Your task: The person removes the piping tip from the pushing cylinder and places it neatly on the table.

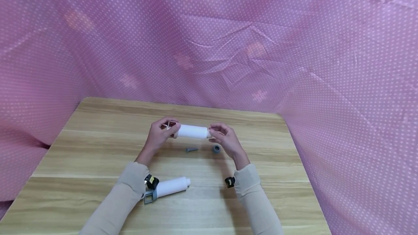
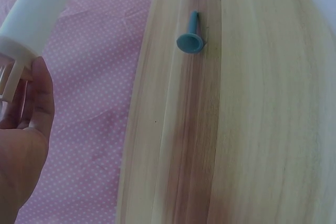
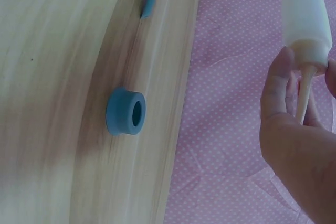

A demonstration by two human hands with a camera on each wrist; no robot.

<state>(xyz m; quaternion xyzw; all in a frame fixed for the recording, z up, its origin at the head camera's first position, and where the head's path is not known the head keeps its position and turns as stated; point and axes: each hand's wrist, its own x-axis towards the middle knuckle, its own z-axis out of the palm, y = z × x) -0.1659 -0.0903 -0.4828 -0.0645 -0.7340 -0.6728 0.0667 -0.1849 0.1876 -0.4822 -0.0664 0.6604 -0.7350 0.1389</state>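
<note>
A white tube (image 1: 192, 131) is held level above the far part of the table. My left hand (image 1: 158, 137) grips it at one end, by a beige frame-shaped handle (image 2: 16, 64). At the opposite end, the fingers and thumb of my right hand (image 1: 228, 140) pinch a beige collar (image 3: 308, 55). A thin beige nozzle (image 3: 304, 93) sticks out of that collar between the fingers. Below the tube, a blue-grey nozzle (image 2: 190, 42) with a flared base lies on its side. Right of it sits a blue-grey ring cap (image 3: 122, 113), beneath my right hand.
A second white tube (image 1: 171, 186) with a blue-grey frame handle (image 1: 155, 196) lies near my left forearm. The wooden table (image 1: 98, 155) carries everything. Pink dotted cloth (image 1: 209, 46) hangs behind it and along both sides.
</note>
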